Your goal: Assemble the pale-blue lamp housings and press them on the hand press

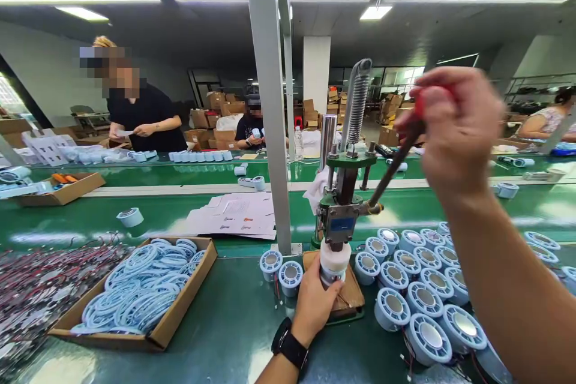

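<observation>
Head view: green bench; left hand grips white part; right hand clenches press lever; cartons behind.

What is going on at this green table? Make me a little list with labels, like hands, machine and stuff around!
left hand: holds a round part under the press head
right hand: grips the red-knobbed lever
machine: small hand press with a spring on top, standing on a wooden block
right of press: rows of pale blue round parts
left of press: cardboard box of blue rings
background: other people working
</observation>
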